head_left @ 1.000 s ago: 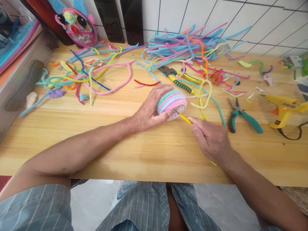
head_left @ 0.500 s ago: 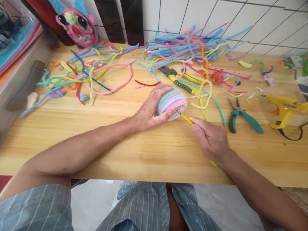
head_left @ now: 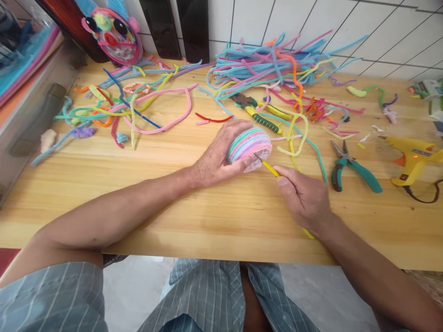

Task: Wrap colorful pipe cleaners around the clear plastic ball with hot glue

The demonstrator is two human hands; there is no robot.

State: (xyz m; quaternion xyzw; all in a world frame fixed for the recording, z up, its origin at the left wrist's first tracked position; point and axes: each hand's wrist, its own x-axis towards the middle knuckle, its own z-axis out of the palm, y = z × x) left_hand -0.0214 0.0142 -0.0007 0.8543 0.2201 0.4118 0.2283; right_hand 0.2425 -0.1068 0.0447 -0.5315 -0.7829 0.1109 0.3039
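Observation:
My left hand [head_left: 224, 154] is closed around a rounded piece wrapped in pastel pipe cleaners [head_left: 247, 143], with bands of mint, pink and lilac. On its right-hand face, a clear, crinkled plastic-like patch [head_left: 258, 161] shows. My right hand [head_left: 304, 196] grips a slim yellow tool with a thin pointed metal tip [head_left: 270, 168]; its tail end sticks out below the palm. The tip touches the clear patch near my left thumb, and I cannot tell whether it goes in. Just beyond the wrapped piece lie yellow-and-green cutting pliers [head_left: 263, 121].
Loose pipe cleaners [head_left: 159, 106] are scattered at left, and a large bundle [head_left: 256, 69] rests by the tiled wall. Teal-handled pliers [head_left: 356, 170] and a yellow glue gun [head_left: 411, 157] lie at right. A decorated face figure [head_left: 119, 39] stands back left beside a plastic bin [head_left: 38, 110].
The whole view has shifted slightly. Both hands keep their grips, and the tool's tip stays at the clear patch with hardly any movement.

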